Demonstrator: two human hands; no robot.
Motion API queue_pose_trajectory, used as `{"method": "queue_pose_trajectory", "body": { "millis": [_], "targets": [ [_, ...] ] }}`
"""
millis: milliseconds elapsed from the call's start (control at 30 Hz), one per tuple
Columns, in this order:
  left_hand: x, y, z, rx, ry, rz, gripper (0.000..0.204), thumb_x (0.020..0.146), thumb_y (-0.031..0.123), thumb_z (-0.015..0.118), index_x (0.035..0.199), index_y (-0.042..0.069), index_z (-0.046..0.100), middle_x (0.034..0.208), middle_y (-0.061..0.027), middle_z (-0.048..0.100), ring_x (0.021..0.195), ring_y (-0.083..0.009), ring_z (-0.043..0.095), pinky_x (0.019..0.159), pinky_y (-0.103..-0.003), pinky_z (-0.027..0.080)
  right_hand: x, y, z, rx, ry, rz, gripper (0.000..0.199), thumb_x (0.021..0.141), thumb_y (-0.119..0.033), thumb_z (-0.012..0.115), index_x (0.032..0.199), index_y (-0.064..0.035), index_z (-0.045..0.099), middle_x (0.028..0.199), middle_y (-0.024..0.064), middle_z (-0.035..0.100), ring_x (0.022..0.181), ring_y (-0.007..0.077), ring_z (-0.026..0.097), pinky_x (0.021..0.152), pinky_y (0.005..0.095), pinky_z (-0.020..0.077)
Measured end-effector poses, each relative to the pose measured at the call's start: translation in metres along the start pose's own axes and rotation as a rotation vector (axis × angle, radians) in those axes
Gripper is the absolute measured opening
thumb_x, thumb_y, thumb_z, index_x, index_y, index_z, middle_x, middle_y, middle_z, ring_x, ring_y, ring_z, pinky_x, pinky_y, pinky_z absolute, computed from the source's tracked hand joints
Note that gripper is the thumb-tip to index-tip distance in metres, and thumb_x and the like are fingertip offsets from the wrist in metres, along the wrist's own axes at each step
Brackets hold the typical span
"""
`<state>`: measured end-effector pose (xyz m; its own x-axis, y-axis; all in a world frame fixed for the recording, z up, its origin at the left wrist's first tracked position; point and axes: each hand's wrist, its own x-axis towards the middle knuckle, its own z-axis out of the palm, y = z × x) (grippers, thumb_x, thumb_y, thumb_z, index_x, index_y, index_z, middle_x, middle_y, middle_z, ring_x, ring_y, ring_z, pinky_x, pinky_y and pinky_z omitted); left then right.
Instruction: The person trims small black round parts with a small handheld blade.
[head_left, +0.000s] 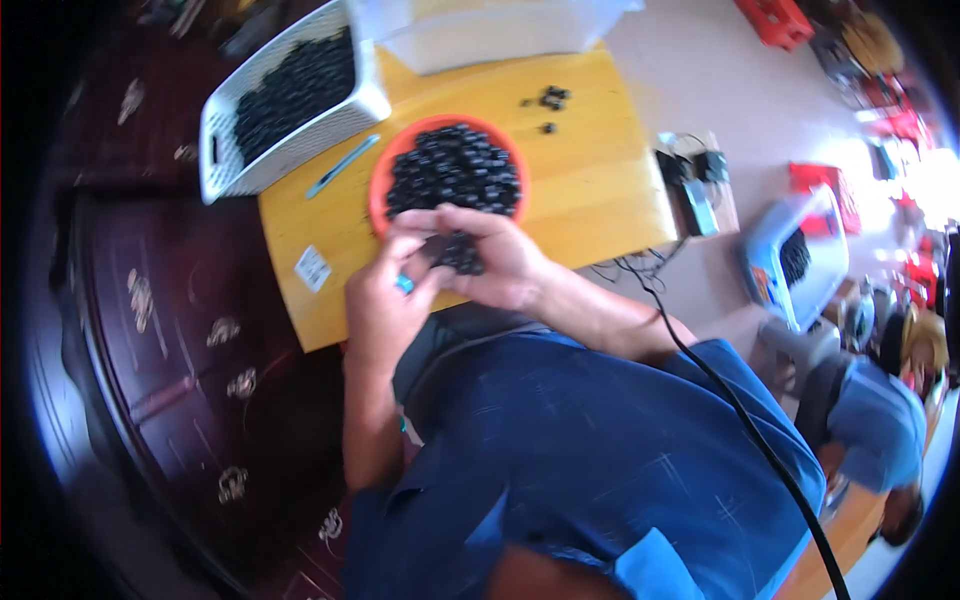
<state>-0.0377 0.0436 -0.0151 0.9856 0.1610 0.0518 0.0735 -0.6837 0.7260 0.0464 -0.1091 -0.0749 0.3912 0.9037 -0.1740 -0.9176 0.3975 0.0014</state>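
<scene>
Small black pieces (462, 256) lie as a handful in my cupped right hand (505, 265), close in front of my body. My left hand (385, 290), with a teal band (404, 284) on one finger, meets it from the left. Its fingers are drawn together at the edge of the handful; what is between them is blurred and partly hidden. Just beyond both hands stands an orange bowl (522, 165), heaped with similar black pieces (455, 170). The hands overlap its near rim in the view.
On the yellow table (590, 200) are a white basket (375, 95) of black parts, a translucent bin (490, 40), a teal pen-like tool (342, 166), a paper label (312, 268) and several loose pieces (553, 97). A black cable (740, 410) crosses my right side. Another person (870, 425) sits at right.
</scene>
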Motion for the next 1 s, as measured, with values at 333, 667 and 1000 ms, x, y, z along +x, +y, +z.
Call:
{"method": "queue_pose_trajectory", "body": {
  "millis": [333,667,1000],
  "targets": [
    [0.001,0.009,0.001,0.067,-0.098,0.031,0.026,0.085,0.011,0.084,0.102,0.001,0.067,0.075,-0.0105,0.067,0.065,-0.0248,0.062,0.063,-0.037,0.050,0.002,0.008,-0.007,0.079,0.128,-0.039,0.040,0.109,-0.031,0.048,0.124,-0.0003,0.069,0.123,0.0126,0.072,0.116,0.0271,0.066,0.101,0.0424,0.0524],
    [0.002,0.048,0.008,0.103,-0.038,0.119,0.016,0.092,0.008,0.077,0.095,-0.001,0.065,0.066,-0.0026,0.051,0.060,-0.0125,0.047,0.058,-0.031,0.042,-0.035,0.007,-0.012,-0.226,0.217,-0.020,0.023,0.106,-0.032,0.059,0.112,-0.0130,0.071,0.095,-0.0037,0.066,0.086,0.0088,0.065,0.072,0.0278,0.0549],
    [-0.017,0.067,0.012,0.136,-0.054,0.093,0.011,0.095,0.007,0.074,0.098,0.001,0.065,0.074,0.0021,0.061,0.066,-0.0060,0.055,0.063,-0.025,0.044,-0.069,0.010,-0.001,-0.378,0.045,-0.042,0.024,0.108,-0.038,0.057,0.107,-0.0160,0.065,0.079,-0.0072,0.053,0.061,0.0037,0.041,0.045,0.0198,0.0254]
  ]
}}
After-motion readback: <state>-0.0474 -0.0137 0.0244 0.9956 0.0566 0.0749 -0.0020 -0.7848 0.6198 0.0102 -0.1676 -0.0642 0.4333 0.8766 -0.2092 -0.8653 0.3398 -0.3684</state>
